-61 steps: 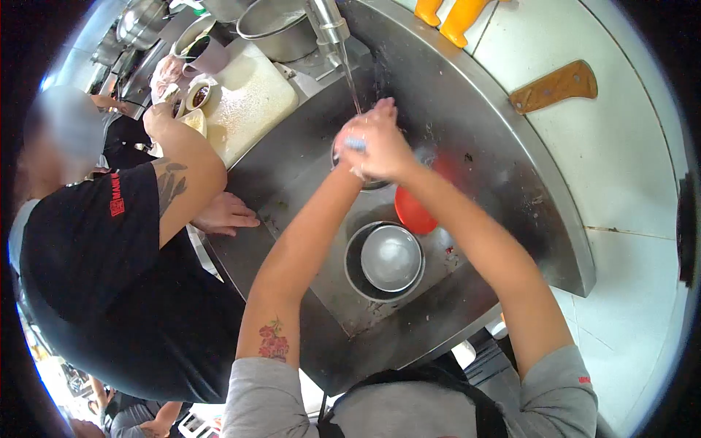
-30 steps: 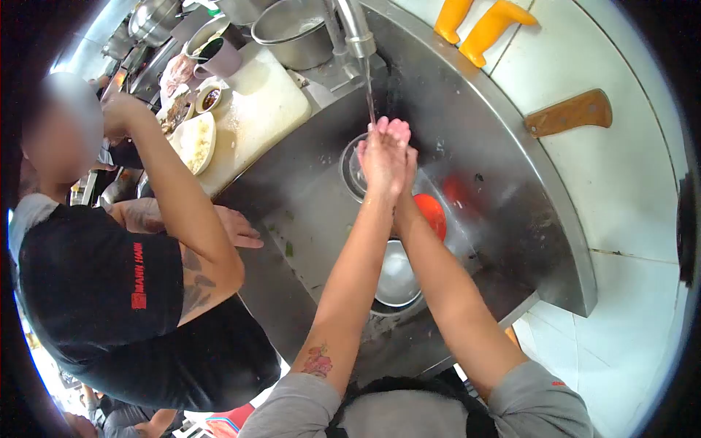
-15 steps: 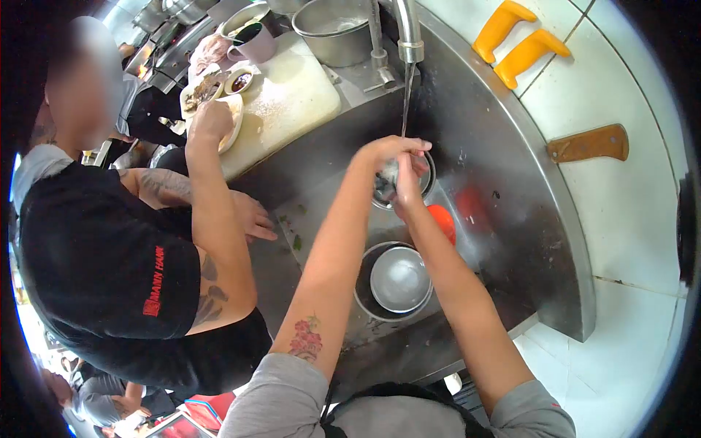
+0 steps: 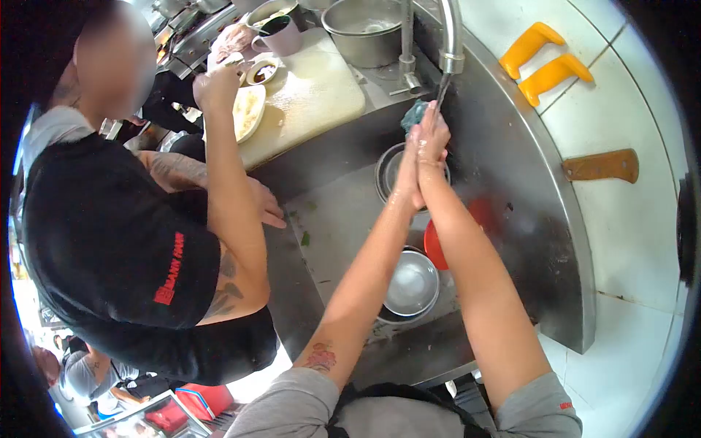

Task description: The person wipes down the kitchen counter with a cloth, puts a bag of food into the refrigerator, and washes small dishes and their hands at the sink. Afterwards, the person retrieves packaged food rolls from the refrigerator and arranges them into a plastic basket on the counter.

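Under the running tap (image 4: 452,55), my left hand (image 4: 410,162) and my right hand (image 4: 434,139) are pressed together, palm to palm, wet, with fingers stretched out toward the water. A blue-green scrubbing pad or cloth (image 4: 414,117) shows just beyond the fingertips. I cannot tell whether the fingers touch it. Beneath my hands, partly hidden, is a round metal bowl (image 4: 384,175) in the sink (image 4: 336,219). Beside my right forearm is a red bowl-like thing (image 4: 435,244). Nearer to me, a silver bowl (image 4: 411,283) sits inside a larger pot, partly behind my left forearm.
At left a co-worker (image 4: 117,241) in black raises one hand over a white cutting board (image 4: 321,95) holding an oval plate (image 4: 248,113), a sauce cup (image 4: 261,71) and a mug (image 4: 283,38). A metal pot (image 4: 363,36) stands behind. Yellow handles (image 4: 555,77) and a brown-handled tool (image 4: 602,166) are at right.
My hands have moved from over the metal bowl up toward the tap, fingers now straight and palms together. The pad or cloth shows beyond them. The co-worker's hand has lifted from the plate.
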The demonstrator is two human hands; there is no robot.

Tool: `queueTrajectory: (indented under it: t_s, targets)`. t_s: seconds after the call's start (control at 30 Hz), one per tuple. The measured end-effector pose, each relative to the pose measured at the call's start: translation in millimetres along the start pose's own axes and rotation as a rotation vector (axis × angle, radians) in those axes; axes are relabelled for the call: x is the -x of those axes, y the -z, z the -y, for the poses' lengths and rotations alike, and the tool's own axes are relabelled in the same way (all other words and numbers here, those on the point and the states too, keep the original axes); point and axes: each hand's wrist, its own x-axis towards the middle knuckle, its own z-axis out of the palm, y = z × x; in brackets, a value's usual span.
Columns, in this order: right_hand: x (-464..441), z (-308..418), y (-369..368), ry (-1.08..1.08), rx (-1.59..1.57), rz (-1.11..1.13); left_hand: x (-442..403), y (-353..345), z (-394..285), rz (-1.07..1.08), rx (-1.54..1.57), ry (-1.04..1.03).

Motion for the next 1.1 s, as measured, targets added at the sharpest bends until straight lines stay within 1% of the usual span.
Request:
queueTrajectory:
  t_s: [0.07, 0.1, 0.13, 0.17, 0.2, 0.23, 0.27, 0.3, 0.33, 0.37, 0.4, 0.43, 0.47, 0.5, 0.53, 0.57, 0.77, 0.8, 0.83, 0.9, 0.97, 1.03, 1.1]
  targets:
    - [-4.9, 0.6, -10.9, 0.183, 0.093, -0.118, 0.1, 2.9, 4.9, -0.073, 0.022, 0.067]
    - [-5.9, 5.8, -12.2, 0.275, 0.142, -0.188, 0.5, 2.5, 3.6, -0.075, 0.049, 0.169]
    - [-7.6, 15.0, -8.9, 0.206, 0.258, -0.158, 0.6, -2.1, 9.1, -0.098, -0.160, 0.114]
    - [-13.1, 18.1, -3.2, 0.334, 0.182, -0.133, 2.9, -7.0, 16.2, -0.125, -0.370, 0.053]
    - [-15.8, 23.9, -0.6, 0.366, 0.079, -0.131, 10.3, -17.2, 15.5, -0.155, -0.579, -0.011]
    - [-19.6, 29.9, 2.3, 0.397, -0.021, -0.131, 17.3, -26.0, 8.3, -0.110, -0.647, -0.058]
    - [-25.9, 36.6, 5.9, 0.328, -0.034, -0.112, 11.8, -26.7, 7.6, -0.057, -0.518, -0.120]
    - [-36.6, 42.7, 5.0, 0.314, -0.105, -0.123, 6.9, -26.5, -0.6, 0.021, -0.374, -0.101]
    - [-52.6, 49.2, -0.2, 0.301, -0.174, -0.132, 2.5, -26.7, -9.2, 0.094, -0.231, -0.071]
    - [-67.4, 56.1, -6.3, 0.287, -0.246, -0.139, -1.9, -23.2, -24.7, 0.191, -0.077, 0.038]
    - [-77.2, 74.4, -9.2, 0.260, -0.388, 0.029, -22.9, -8.4, -22.4, 0.045, -0.076, 0.051]
    - [-88.6, 91.8, -14.3, 0.232, -0.530, 0.198, -21.9, -9.3, -29.7, 0.064, -0.172, 0.059]
    - [-113.3, 99.6, -26.7, 0.340, -0.486, 0.199, -24.0, -11.5, -31.7, 0.152, -0.187, 0.082]
    - [-119.5, 121.0, -32.2, 0.329, -0.605, 0.315, -25.3, -13.7, -33.4, 0.240, -0.206, 0.106]
    - [-164.0, 116.3, -40.7, 0.195, -0.708, 0.431, -16.3, -21.5, -38.6, 0.202, -0.269, 0.126]
    - [-203.9, 110.5, -46.1, 0.056, -0.807, 0.549, -14.2, -21.1, -40.8, 0.172, -0.266, 0.117]
    - [-183.4, 142.6, -65.2, -0.183, -0.426, 0.506, -8.6, -6.9, -51.2, 0.037, -0.212, 0.063]
    - [-168.0, 146.4, -64.2, -0.144, -0.413, 0.499, -8.4, -5.3, -55.1, 0.041, -0.171, 0.067]
    - [-158.0, 143.9, -62.0, -0.171, -0.473, 0.447, -7.2, -5.2, -57.5, 0.047, -0.129, 0.078]
    - [-141.6, 116.4, -55.8, -0.073, -0.543, 0.378, -4.9, -5.5, -57.3, 0.064, -0.040, 0.114]
    - [-90.6, 89.6, -43.3, -0.005, -0.676, 0.120, -7.7, 0.1, -56.5, 0.088, 0.065, 0.133]
    - [-50.9, 53.5, -22.5, -0.327, -0.842, 0.010, -19.0, 19.9, -46.2, 0.135, 0.106, 0.141]
    - [-19.5, -31.3, 10.2, -0.324, -1.282, 0.637, -14.2, 18.7, -43.5, 0.152, 0.157, 0.136]
